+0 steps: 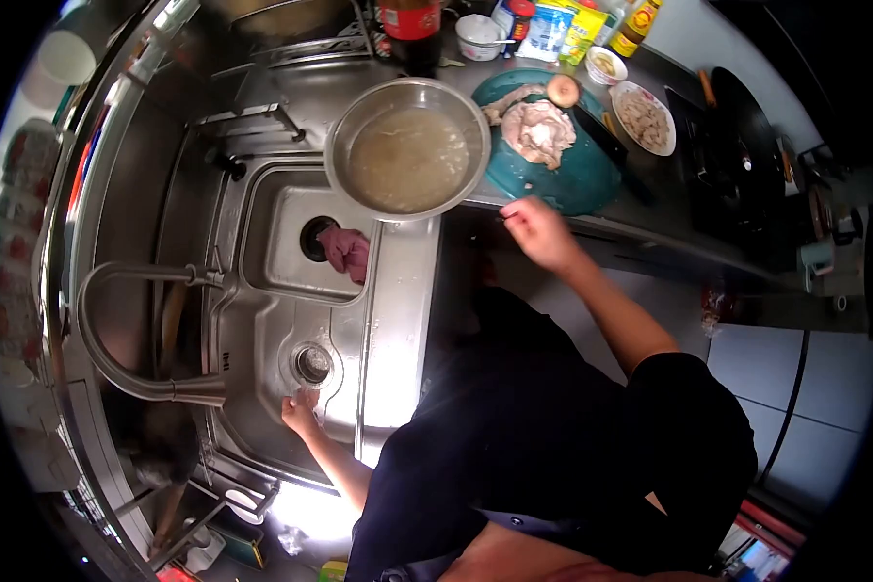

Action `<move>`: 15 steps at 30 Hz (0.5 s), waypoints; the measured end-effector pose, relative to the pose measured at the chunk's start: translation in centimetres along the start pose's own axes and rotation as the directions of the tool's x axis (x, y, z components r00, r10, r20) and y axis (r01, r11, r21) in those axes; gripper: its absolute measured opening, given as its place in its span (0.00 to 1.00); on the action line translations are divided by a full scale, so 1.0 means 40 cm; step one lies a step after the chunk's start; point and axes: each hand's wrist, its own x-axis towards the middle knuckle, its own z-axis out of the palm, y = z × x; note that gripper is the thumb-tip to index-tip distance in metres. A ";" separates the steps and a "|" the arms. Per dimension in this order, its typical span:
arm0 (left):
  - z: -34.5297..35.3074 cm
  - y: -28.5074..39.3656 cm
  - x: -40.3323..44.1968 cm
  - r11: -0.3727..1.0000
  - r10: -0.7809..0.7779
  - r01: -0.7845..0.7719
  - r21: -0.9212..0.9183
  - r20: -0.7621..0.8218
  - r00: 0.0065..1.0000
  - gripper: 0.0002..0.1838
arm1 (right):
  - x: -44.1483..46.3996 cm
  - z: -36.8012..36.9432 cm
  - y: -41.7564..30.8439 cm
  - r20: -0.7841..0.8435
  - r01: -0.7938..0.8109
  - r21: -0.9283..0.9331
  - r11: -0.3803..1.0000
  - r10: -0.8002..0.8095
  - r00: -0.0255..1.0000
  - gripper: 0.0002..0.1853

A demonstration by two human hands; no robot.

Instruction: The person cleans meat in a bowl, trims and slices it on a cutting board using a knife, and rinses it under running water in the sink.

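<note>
My left hand (302,413) is over the lower sink basin (262,417), beside its drain (312,363) and near the end of the faucet (199,390). Its fingers are smeared, so what they hold is unclear. My right hand (541,233) is closed in front of the counter edge, just below the round green cutting board (592,189); a small dark bit shows at its fingertips. Pale raw meat with skin (536,134) lies on the board with a round, tan piece (563,90) and a dark-bladed knife (601,136). A metal bowl of cloudy water (407,160) stands to the left.
A pink cloth or glove (345,252) lies by the other basin's drain. An oval dish of pale chopped pieces (642,118), a small bowl (606,65), seasoning packets (546,29) and a sauce bottle (636,27) line the counter. Farther right is a black wok (747,126).
</note>
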 end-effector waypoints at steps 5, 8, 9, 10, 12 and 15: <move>0.186 0.331 -0.118 0.995 -0.084 0.076 0.062 0.141 0.986 0.11 | 0.034 -0.191 0.226 -0.242 -0.212 -0.203 0.956 0.161 0.957 0.11; 0.329 0.451 -0.197 0.976 -0.001 0.076 -0.206 0.342 0.940 0.13 | 0.119 -0.232 0.305 -0.327 -0.240 -0.204 0.949 0.165 0.931 0.13; 0.391 0.490 -0.230 0.961 0.032 0.082 -0.266 0.399 0.916 0.13 | 0.155 -0.241 0.333 -0.352 -0.240 -0.217 0.946 0.154 0.923 0.14; 0.448 0.496 -0.245 0.948 0.079 0.082 -0.306 0.478 0.875 0.11 | 0.197 -0.241 0.374 -0.367 -0.279 -0.221 0.934 0.185 0.912 0.16; 0.584 0.528 -0.302 0.966 0.088 0.073 -0.248 0.584 0.807 0.07 | 0.285 -0.232 0.453 -0.386 -0.347 -0.229 0.910 0.243 0.890 0.21; 0.837 0.592 -0.453 0.992 0.120 -0.048 -0.120 0.721 0.683 0.08 | 0.374 -0.234 0.432 -0.193 -0.373 -0.261 0.890 0.331 0.924 0.27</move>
